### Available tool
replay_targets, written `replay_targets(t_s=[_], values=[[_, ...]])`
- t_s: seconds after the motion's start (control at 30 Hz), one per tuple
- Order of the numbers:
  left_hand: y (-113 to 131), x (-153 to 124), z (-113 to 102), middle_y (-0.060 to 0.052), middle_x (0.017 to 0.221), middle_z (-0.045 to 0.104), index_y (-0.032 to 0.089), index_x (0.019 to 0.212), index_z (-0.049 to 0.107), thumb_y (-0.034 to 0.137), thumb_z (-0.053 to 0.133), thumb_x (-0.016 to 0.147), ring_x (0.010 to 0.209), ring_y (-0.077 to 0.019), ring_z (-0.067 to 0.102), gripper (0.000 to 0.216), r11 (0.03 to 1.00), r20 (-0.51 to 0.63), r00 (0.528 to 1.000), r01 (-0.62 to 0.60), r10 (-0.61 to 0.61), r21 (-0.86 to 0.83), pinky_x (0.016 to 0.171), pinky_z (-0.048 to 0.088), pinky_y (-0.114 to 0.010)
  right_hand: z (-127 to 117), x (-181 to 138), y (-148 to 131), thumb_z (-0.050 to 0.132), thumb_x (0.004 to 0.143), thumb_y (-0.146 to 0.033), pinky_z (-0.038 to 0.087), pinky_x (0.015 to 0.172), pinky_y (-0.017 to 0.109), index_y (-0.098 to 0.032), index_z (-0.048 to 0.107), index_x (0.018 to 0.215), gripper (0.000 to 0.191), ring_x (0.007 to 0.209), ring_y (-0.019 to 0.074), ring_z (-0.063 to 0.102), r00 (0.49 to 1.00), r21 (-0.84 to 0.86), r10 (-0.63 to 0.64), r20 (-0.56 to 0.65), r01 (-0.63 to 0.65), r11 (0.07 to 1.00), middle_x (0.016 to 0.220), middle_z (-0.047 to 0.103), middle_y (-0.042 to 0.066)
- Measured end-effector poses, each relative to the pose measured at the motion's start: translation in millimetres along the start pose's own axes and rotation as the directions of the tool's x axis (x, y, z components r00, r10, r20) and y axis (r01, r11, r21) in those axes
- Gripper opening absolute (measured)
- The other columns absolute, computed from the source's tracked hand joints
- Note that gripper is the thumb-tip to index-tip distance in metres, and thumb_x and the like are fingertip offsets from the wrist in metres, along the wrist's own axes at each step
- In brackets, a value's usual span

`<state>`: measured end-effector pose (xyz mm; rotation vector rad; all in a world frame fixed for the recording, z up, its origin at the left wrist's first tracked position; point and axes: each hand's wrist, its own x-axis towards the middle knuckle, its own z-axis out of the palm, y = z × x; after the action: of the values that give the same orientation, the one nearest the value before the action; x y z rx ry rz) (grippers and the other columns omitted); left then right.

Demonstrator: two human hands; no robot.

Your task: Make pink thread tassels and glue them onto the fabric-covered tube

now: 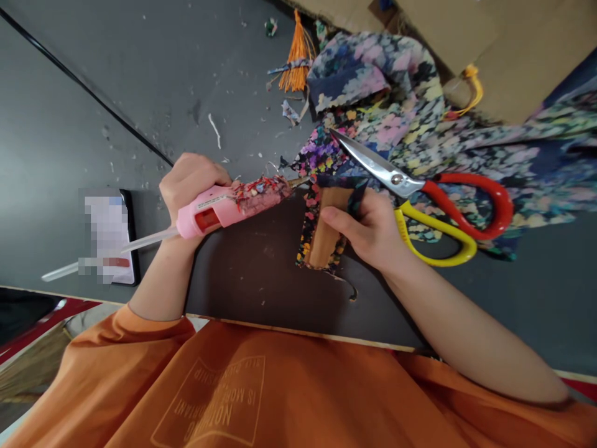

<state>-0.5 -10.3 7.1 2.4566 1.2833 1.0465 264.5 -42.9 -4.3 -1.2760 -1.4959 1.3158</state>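
Right now the left hand (189, 186) is wrapping its fingers fully around a pink glue gun (233, 202), whose crusted nozzle is pointing at the top edge of a cardboard piece (326, 230). A clear glue stick (107, 252) is sticking out of the gun's back end. The right hand (373, 230) is pinching the cardboard piece, thumb across its brown face and fingers curled behind, and is holding it tilted above a dark board (261, 274) lying on the grey bench (93, 93).

Floral cloth is folding over the piece's edges, so it is probably handling as a light thing with a stiff core and a soft, loose skin that is apt to slip. The lower half, away from the nozzle, is looking like the safest place to grip it.

Red and yellow scissors (420, 193) are lying closed just beside the right hand on a heap of floral fabric (396, 93). An orange tassel (296, 56) is lying farther back.
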Motion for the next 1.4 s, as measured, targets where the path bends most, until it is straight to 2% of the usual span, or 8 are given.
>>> replay_targets(t_s=[0.23, 0.53, 0.7, 0.83, 0.97, 1.2, 1.3, 1.4], values=[[1, 3, 3, 0.002, 0.064, 0.062, 0.024, 0.07, 0.053, 0.025, 0.064, 0.087, 0.063, -0.014, 0.057, 0.02, 1.0, -0.009, 1.0, -0.012, 0.012, 0.003, 0.065, 0.043, -0.036, 0, 1, -3, 0.063, 0.085, -0.036, 0.04, 0.05, 0.026, -0.021, 0.065, 0.078, 0.017, 0.06, 0.0127, 0.05, 0.998, 0.053, 0.02, 0.063, -0.024, 0.998, 0.068, 0.057, 0.0], [-1, 2, 2, -0.001, 0.056, 0.057, 0.025, 0.062, 0.055, 0.047, 0.063, 0.086, 0.057, -0.015, 0.055, 0.035, 0.995, 0.03, 0.995, 0.091, -0.092, 0.027, 0.061, 0.044, -0.038, 0, 2, -2, 0.061, 0.087, -0.04, 0.029, 0.048, 0.024, -0.019, 0.051, 0.068, 0.03, 0.056, 0.0085, 0.037, 0.994, 0.042, 0.002, 0.111, -0.007, 0.999, 0.062, 0.04, -0.003], [6, 8, 2, 0.0, 0.054, 0.057, 0.024, 0.06, 0.053, 0.048, 0.063, 0.086, 0.054, -0.0143, 0.051, 0.037, 0.999, 0.005, 0.999, 0.039, -0.039, 0.008, 0.057, 0.042, -0.036, 0, 2, -2, 0.06, 0.087, -0.037, 0.034, 0.052, 0.026, -0.021, 0.053, 0.07, 0.025, 0.059, 0.0111, 0.042, 0.995, 0.039, -0.013, 0.101, 0.009, 0.999, 0.064, 0.045, -0.002], [11, 15, 2, 0.001, 0.047, 0.051, 0.023, 0.053, 0.048, 0.056, 0.059, 0.086, 0.049, -0.0131, 0.047, 0.048, 0.997, 0.017, 0.997, 0.077, -0.077, 0.026, 0.052, 0.04, -0.036, 0, 2, -3, 0.06, 0.087, -0.039, 0.034, 0.051, 0.028, -0.022, 0.055, 0.072, 0.023, 0.058, 0.0124, 0.042, 0.995, 0.027, 0.003, 0.103, -0.006, 1.0, 0.065, 0.048, -0.001], [10, 16, 2, 0.001, 0.043, 0.045, 0.022, 0.049, 0.046, 0.064, 0.053, 0.087, 0.049, -0.0119, 0.048, 0.057, 0.995, 0.044, 0.994, 0.096, -0.097, 0.034, 0.052, 0.038, -0.034, -1, 3, -4, 0.06, 0.087, -0.037, 0.029, 0.047, 0.027, -0.022, 0.048, 0.065, 0.029, 0.054, 0.0107, 0.037, 0.994, 0.006, -0.021, 0.103, 0.02, 1.0, 0.059, 0.041, -0.002], [-3, 7, 2, 0.001, 0.056, 0.053, 0.021, 0.062, 0.051, 0.042, 0.056, 0.091, 0.056, -0.011, 0.05, 0.037, 0.997, 0.033, 0.997, -0.073, 0.073, -0.005, 0.057, 0.04, -0.032, 2, -2, 1, 0.062, 0.085, -0.036, 0.031, 0.044, 0.026, -0.022, 0.048, 0.072, 0.023, 0.049, 0.0087, 0.042, 0.991, -0.095, -0.047, 0.125, 0.059, 0.994, 0.058, 0.046, -0.004], [-3, 8, 1, 0.002, 0.057, 0.053, 0.021, 0.064, 0.052, 0.032, 0.06, 0.09, 0.057, -0.01, 0.05, 0.03, 0.995, 0.033, 0.995, -0.098, 0.097, 0.032, 0.057, 0.039, -0.031, 3, -6, 7, 0.064, 0.084, -0.04, 0.032, 0.042, 0.027, -0.023, 0.05, 0.076, 0.024, 0.045, 0.0098, 0.042, 0.987, -0.104, 0.005, 0.159, 0.012, 0.994, 0.055, 0.047, -0.004], [-1, 9, -1, 0.003, 0.06, 0.059, 0.021, 0.067, 0.054, 0.035, 0.06, 0.091, 0.06, -0.0094, 0.053, 0.028, 0.995, 0.064, 0.994, -0.092, 0.09, 0.03, 0.06, 0.042, -0.031, 4, -7, 9, 0.064, 0.085, -0.044, 0.041, 0.047, 0.029, -0.023, 0.053, 0.079, 0.024, 0.051, 0.0124, 0.048, 0.996, -0.09, 0.003, 0.092, 0.006, 0.996, 0.06, 0.052, -0.002]])
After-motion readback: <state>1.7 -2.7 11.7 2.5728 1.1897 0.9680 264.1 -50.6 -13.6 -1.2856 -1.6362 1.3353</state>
